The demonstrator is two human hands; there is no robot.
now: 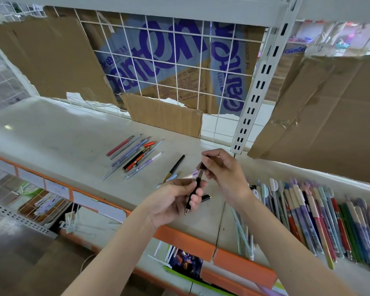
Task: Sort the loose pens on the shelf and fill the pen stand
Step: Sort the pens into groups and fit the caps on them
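Observation:
My left hand (175, 199) grips the lower barrel of a black pen (198, 182) above the shelf's front edge. My right hand (224, 174) pinches the same pen's upper end between thumb and fingers. A group of loose pens (135, 157) in red, grey, lilac and black lies fanned out on the pale shelf (51, 137) to the left. A single black pen (176, 166) lies just left of my hands. A short black cap piece (206, 198) lies under my left fingers. Several pastel pens peek out behind my hands.
A dense row of coloured pens (320, 221) lies side by side on the shelf at the right. Cardboard sheets (162, 116) lean against the white wire grid (179, 67) at the back. An orange rail (179, 236) edges the shelf front; lower shelves hold packets.

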